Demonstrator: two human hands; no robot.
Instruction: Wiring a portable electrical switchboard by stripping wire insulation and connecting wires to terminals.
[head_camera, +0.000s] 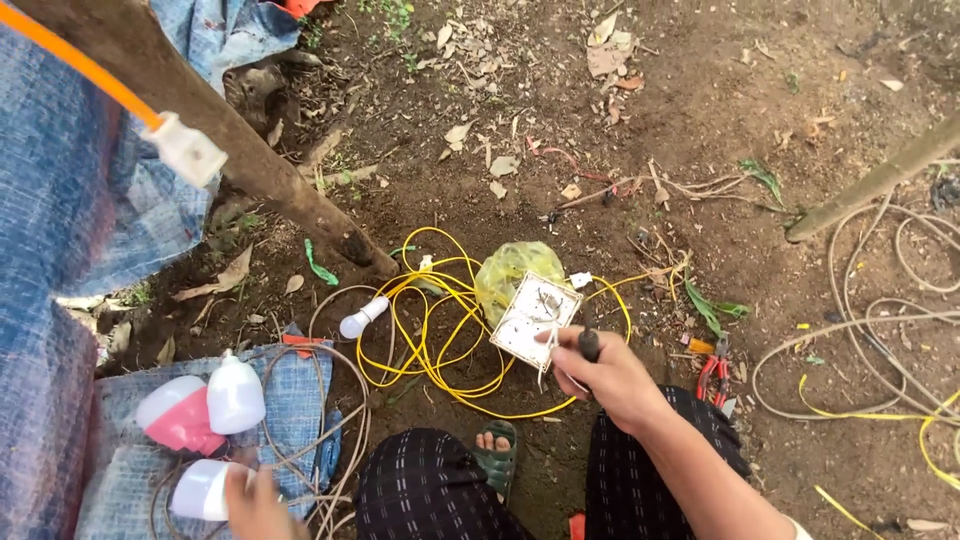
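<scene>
Near left, my left hand (255, 505) closes its fingers round a white bulb (200, 490) on the blue cloth (120, 470), beside two more bulbs, apparently to lift it. At centre, my right hand (605, 375) pinches a white switch board (533, 320) and a dark-handled tool (589, 345), the board jutting beyond my fingertips over coiled yellow wire (440, 350), seemingly tilted for access. Red pliers (712, 375) lie right.

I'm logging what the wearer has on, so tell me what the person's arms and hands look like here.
Both hands are bare, with no gloves, rings or watch visible. The right hand leads into a bare forearm; only a sliver of pale sleeve shows at the bottom edge. The left hand is cut off by the picture's edge, so its arm and any sleeve are out of view.
</scene>
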